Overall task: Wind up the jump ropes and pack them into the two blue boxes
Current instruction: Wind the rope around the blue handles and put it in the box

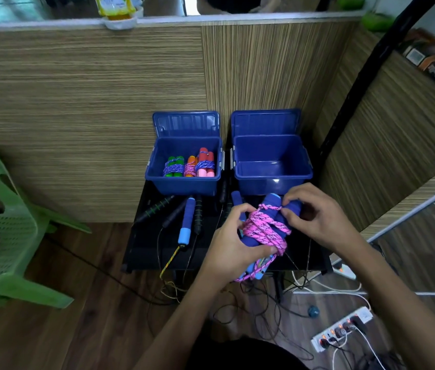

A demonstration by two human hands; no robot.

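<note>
Nearest, the left hand (233, 244) grips the two blue handles (269, 209) of a jump rope together, so that the right hand (315, 217), pinching the pink cord (267, 231) near the handle tops, can likely finish the winding. Unwound ropes (188, 220) lie beyond on the black table (144, 252). Farther back, the left blue box (184, 185) holds three wound bundles (189, 165); the right blue box (272, 182) holds nothing visible.

Both forearms reach forward and converge. The left hand (233, 240) is curled, its fingers (240, 212) bent over from the left and thumb lower down. The right hand (315, 214) sits slightly higher, palm down, its fingers (292, 200) curled in a pinch
</note>
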